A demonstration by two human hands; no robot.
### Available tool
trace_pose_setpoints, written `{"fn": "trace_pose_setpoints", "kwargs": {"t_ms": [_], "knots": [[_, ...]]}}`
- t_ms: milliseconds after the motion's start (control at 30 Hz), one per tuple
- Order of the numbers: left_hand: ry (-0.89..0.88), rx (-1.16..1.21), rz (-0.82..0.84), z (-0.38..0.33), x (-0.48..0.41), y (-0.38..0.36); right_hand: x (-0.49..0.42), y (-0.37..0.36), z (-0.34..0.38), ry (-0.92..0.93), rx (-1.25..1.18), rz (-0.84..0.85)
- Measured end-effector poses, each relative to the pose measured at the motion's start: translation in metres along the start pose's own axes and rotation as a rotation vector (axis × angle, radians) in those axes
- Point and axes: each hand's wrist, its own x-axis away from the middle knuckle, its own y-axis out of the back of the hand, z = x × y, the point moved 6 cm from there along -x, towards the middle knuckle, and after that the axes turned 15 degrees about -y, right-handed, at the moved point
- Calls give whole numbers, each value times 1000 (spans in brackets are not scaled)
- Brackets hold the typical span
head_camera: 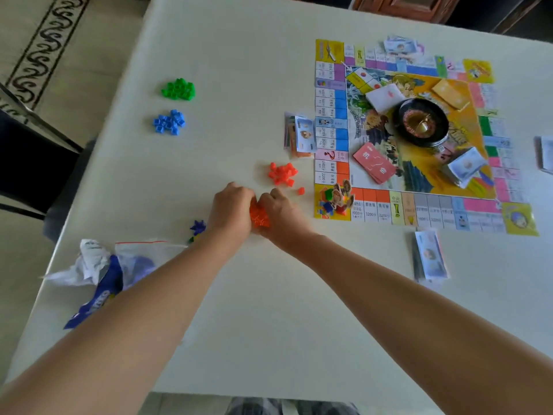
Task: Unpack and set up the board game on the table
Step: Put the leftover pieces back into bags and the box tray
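- Orange pieces (259, 218), centre frame, were cupped between left hand (230, 209) and right hand (279, 212), both curled round them.
- Game board (431, 211) lay upper right.

Table (239, 310): white matte top, filling most of the view. Floor (98, 64): pale, with a band of dark scrollwork between dark lines at upper left. Chair (30, 163): dark, with a thin pale frame bar, standing at the table's left edge. Wooden furniture (404, 7): reddish-brown, panelled, beyond the far edge at top right. Light: soft, even, with faint shadows.
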Motion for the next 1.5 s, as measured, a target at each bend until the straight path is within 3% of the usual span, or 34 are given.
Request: {"fn": "trace_pose_setpoints", "kwargs": {"t_ms": [500,900,1133,1333,1433,1500], "knots": [[0,35,-83,-120,57,-75,99,19,-119,-45,-50,-64],[-97,116,-173,-226,24,-118,105,67,-235,-166,-107,-174],[-72,99,-208,-229,21,-118,100,71,-241,-100,-117,-172],[-76,34,-208,-230,26,-118,108,80,-242,-54,13,-179],[-74,56,-223,-221,35,-111,119,88,-231,21,-69,-251],[-59,82,-260,-208,44,-99,124,88,-212,88,-90,-194]]}}
